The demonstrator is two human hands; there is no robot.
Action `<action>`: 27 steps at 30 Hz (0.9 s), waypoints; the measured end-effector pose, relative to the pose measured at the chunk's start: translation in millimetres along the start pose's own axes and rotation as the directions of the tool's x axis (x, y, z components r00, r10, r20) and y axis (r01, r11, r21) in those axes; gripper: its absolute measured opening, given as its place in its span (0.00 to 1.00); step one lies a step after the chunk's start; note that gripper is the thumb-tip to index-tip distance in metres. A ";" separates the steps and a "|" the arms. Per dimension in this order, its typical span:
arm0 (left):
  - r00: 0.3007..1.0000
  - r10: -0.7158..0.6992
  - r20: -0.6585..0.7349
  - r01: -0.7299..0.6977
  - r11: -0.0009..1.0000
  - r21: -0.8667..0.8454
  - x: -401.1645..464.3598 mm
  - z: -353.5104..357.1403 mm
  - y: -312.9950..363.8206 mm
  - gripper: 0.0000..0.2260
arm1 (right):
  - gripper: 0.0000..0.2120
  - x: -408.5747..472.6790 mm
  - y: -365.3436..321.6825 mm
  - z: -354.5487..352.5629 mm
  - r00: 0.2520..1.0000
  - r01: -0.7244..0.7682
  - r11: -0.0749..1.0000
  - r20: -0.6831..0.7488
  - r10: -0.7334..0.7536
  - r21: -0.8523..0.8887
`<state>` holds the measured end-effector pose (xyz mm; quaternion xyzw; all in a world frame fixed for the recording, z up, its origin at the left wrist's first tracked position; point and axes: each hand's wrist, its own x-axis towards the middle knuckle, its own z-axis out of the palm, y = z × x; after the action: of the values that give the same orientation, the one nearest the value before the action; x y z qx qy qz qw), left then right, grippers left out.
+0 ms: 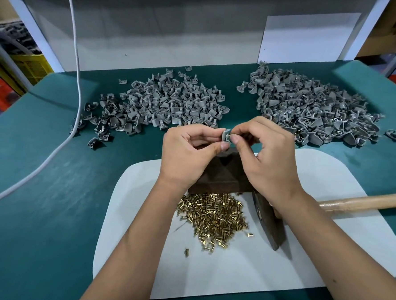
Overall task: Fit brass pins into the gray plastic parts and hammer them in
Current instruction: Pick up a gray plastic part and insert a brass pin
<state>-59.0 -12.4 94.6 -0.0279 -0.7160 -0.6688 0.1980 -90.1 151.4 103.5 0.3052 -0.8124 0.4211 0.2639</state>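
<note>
From the head view, both hands meet above the far end of a dark block [221, 174] on the green table [51, 187]. The left hand [187, 154] pinches one gray plastic part [225, 135] between thumb and forefinger, its grip closed tight on the piece. The right hand [266, 151] has its thumb and forefinger pressed against the part's face, apparently seating a brass pin; the pin itself is too small to make out, so what that grip holds cannot be told for sure.

Loose brass pins [214, 215] lie heaped on a white mat [325, 250] just in front of the block. Two piles of gray parts sit farther back, one to the left [163, 101] and one to the right [311, 105]. A hammer [360, 202] rests on the mat beneath the right forearm.

This looks like the fitting step. Next, the part would likely need setting on the block, and the right hand must free itself to take the hammer.
</note>
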 end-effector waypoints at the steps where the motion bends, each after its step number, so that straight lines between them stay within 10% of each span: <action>1: 1.000 -0.013 0.006 0.013 1.000 -0.008 -0.4 0.7 0.8 0.11 | 0.02 -0.1 -1.0 0.2 1.000 -0.008 1.000 -0.006 0.008 -0.003; 20: 1.000 -0.001 -0.025 0.005 0.986 0.167 -3.4 9.9 8.1 0.10 | 0.02 -1.3 -10.2 3.5 0.989 -0.145 0.989 -0.044 0.144 -0.028; 27: 0.998 0.067 0.014 -0.067 0.932 0.356 -5.9 11.8 12.4 0.08 | 0.02 11.3 -1.6 -11.0 0.962 -0.182 0.983 0.205 0.181 -0.016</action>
<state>-52.7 1.7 104.2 -0.0166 -0.8240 -0.5211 0.2218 -94.6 156.9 117.6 0.2717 -0.8591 0.4110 0.1384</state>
